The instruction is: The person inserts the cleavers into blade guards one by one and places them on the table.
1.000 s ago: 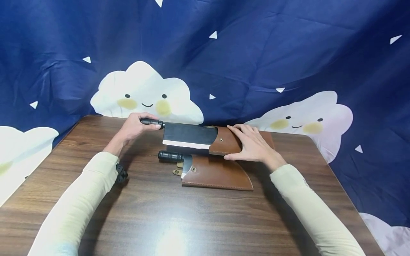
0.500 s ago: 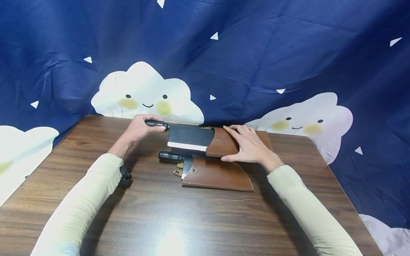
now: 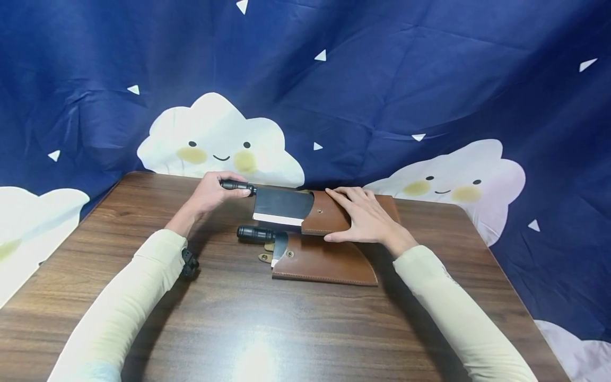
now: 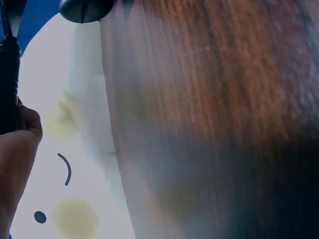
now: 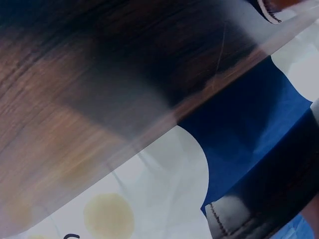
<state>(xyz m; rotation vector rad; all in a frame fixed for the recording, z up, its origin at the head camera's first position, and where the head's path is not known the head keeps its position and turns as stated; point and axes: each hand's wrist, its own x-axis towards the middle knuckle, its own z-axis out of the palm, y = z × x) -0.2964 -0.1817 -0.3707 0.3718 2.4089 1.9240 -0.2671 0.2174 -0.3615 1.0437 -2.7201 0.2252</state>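
My left hand [image 3: 210, 196] grips the black handle [image 3: 237, 185] of a cleaver. Its dark, square blade [image 3: 282, 203] with a bright edge runs partly into a brown leather knife sheath [image 3: 323, 215]. On that sheath lies my right hand [image 3: 365, 216], thumb at the near edge and fingers across to the far side, holding it. Nearer to me lies a second cleaver [image 3: 255, 234] inside its own brown sheath [image 3: 329, 260], only handle and a strip of blade showing. The left wrist view has the held handle [image 4: 9, 84] at its left edge.
A wooden table [image 3: 305, 329] bears everything. Behind it hangs a blue curtain [image 3: 363, 90] with cloud prints, close to the table's far edge. A tan snap strap [image 3: 265, 258] sticks out beside the nearer cleaver's handle.
The left hand and its cleaver have moved right, while the right hand has brought the sheath left. Less of the blade shows now. The nearer cleaver lies still.
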